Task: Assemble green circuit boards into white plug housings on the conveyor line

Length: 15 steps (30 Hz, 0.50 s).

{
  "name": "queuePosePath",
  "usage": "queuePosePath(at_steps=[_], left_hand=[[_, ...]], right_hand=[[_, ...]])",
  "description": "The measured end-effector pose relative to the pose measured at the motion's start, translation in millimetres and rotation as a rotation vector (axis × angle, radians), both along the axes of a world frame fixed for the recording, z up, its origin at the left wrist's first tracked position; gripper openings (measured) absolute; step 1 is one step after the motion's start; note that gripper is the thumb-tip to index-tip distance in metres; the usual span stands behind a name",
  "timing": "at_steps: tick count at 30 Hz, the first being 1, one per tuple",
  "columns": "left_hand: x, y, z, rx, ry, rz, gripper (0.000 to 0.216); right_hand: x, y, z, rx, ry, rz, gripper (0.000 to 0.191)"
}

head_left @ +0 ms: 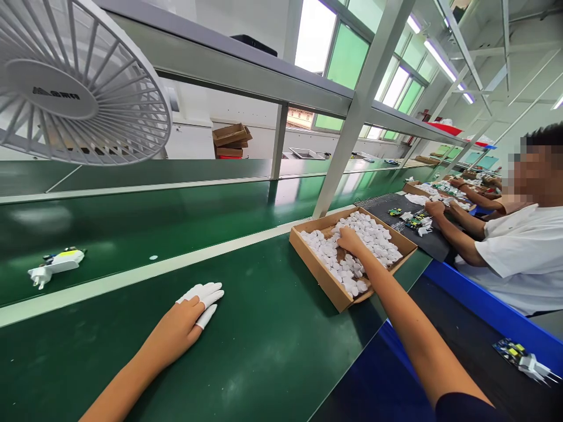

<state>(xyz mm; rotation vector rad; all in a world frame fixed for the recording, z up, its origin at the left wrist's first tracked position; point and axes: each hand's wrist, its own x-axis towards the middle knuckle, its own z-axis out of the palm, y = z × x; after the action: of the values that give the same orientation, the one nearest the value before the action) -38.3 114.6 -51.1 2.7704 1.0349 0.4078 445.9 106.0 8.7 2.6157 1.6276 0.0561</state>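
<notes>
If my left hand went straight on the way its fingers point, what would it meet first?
Across the green tabletop, the left hand would probably meet the left side of the cardboard box first. Its height is hard to judge; it might clear the rim.

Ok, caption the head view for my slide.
Right hand in a cardboard tray of small white pieces; left hand, wearing white finger covers, over the green workbench.

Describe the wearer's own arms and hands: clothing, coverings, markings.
Left hand: white covers on fingers and thumb, back uncovered; no sleeve in view. Right hand: back uncovered, fingertip coverings unclear; dark sleeve higher up that arm. No markings visible.
</notes>
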Motion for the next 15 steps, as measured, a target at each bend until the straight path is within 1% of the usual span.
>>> queuePosePath(at_steps=[6, 10, 15], left_hand=[[-0.8, 0.9, -1.5, -0.029, 0.051, 0.009, 0.04], [-1.3, 1.4, -1.9, 0.018, 0.03, -0.011, 0.039], [-1.6, 1.1, -1.7, 0.036, 0.018, -0.007, 0.039]], right_hand=[[0.7, -1.1, 0.6, 0.052, -0.013, -0.041, 0.029], [0.6, -1.2, 0.5, 0.055, -0.005, -0.07, 0.028], [0.5, -2.9, 1.1, 0.059, 0.001, -0.082, 0.029]])
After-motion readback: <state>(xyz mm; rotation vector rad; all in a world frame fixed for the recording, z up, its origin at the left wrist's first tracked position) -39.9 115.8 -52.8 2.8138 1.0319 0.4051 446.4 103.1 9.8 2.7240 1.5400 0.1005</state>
